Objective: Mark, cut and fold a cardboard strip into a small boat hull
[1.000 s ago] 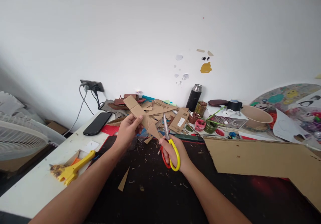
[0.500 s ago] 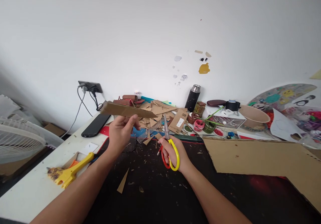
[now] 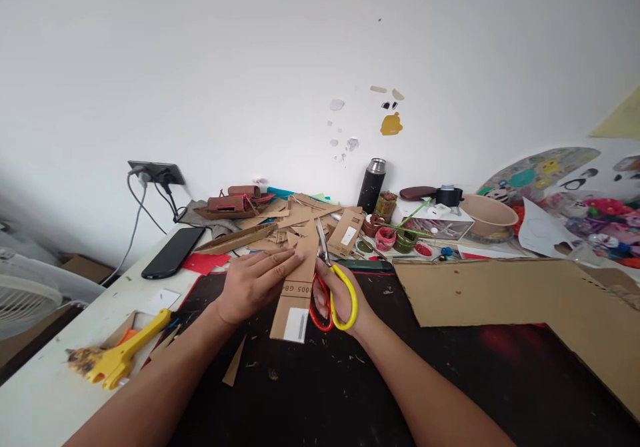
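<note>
Over the dark mat, my left hand point(image 3: 260, 280) grips a strip of brown cardboard point(image 3: 295, 300) from its left side. The strip tapers at its far end and shows printed lettering and a white label at the near end. My right hand point(image 3: 336, 293) has its fingers through the red and yellow handles of a pair of scissors point(image 3: 345, 310). The scissor blades point away from me, along the strip's right edge; whether they touch it I cannot tell. A thin cardboard offcut point(image 3: 234, 361) lies on the mat below my left forearm.
Behind my hands is a heap of cardboard scraps point(image 3: 300, 212). A black flask point(image 3: 373, 185) and paint jars point(image 3: 385, 237) stand right of it. Large cardboard point(image 3: 480, 293) covers the mat's right side. A yellow glue gun point(image 3: 120, 353) and a black phone point(image 3: 173, 252) lie left.
My left hand has turned the cardboard strip from lying crosswise to pointing away from me, with its printed side showing. It is now beside the scissors. The view has shifted slightly right.
</note>
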`<state>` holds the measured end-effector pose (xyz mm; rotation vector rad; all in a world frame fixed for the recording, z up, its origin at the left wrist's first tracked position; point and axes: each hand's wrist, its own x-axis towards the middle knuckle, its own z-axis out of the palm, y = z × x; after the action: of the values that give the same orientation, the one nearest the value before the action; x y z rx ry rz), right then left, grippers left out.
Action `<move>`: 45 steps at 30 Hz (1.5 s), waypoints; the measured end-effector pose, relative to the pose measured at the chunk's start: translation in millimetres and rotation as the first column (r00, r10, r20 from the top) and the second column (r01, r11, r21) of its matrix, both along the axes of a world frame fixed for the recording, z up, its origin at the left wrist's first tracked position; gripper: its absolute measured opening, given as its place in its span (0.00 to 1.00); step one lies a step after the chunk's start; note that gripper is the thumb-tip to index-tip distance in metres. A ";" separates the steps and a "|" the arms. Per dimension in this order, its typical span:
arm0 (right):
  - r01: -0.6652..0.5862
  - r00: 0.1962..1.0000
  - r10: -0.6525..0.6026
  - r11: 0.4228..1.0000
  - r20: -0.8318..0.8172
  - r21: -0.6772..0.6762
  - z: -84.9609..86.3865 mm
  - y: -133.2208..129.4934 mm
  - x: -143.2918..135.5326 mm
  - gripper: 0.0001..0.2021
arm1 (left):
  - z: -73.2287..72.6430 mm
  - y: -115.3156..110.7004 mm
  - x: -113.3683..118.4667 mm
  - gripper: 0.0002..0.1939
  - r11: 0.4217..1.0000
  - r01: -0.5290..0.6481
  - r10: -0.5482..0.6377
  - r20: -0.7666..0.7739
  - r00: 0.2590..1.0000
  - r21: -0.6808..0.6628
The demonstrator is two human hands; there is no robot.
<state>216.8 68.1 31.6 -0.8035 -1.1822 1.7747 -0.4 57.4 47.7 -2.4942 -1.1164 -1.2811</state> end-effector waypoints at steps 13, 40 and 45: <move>0.012 1.000 -0.010 0.991 0.014 -0.131 0.0 1.9 -0.9 0.33 | -6.1 -0.9 17.5 0.17 0.998 0.069 -0.069 -0.168 0.983 -0.005; -0.034 0.978 0.010 0.993 0.210 0.111 2.9 -8.0 -1.8 0.25 | 8.3 8.5 29.5 0.20 0.538 0.546 0.416 0.766 0.491 -0.642; -0.049 0.971 0.023 0.994 0.238 0.102 2.8 -8.9 -2.9 0.24 | 11.9 6.3 32.6 0.19 0.506 0.615 0.411 0.796 0.443 -0.604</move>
<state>213.9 59.2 34.4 -0.9543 -1.4432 1.6620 32.2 63.7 59.6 -2.2127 -2.3636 -2.9723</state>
